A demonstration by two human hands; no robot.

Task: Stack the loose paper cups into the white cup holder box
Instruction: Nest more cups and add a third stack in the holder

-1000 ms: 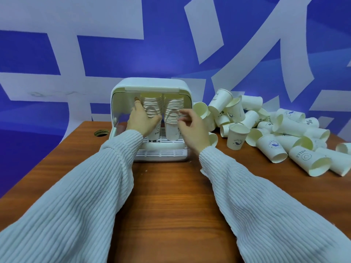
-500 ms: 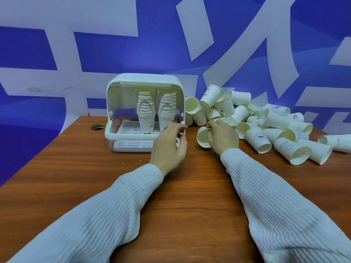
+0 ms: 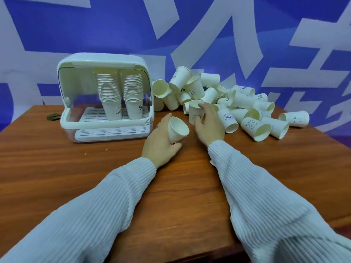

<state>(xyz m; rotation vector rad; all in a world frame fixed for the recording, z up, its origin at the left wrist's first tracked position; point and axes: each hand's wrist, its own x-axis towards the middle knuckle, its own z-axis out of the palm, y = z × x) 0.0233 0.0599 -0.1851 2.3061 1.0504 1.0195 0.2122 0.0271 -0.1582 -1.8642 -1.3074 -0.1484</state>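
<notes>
Left hand (image 3: 161, 143) grips one cup (image 3: 177, 129) mid-frame, freeing right hand (image 3: 208, 123) to clasp another cup (image 3: 195, 113) from the pile for stacking.

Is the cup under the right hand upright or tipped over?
Upright. The cup stands on the table, mouth up, right hand gripping its side.

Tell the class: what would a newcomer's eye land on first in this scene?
Probably the heap of loose paper cups sprawled across the table's far right. Next, the white cup holder box at far left, holding two tall stacks. Between them, the left hand holds one cup while the right hand grips another.
</notes>
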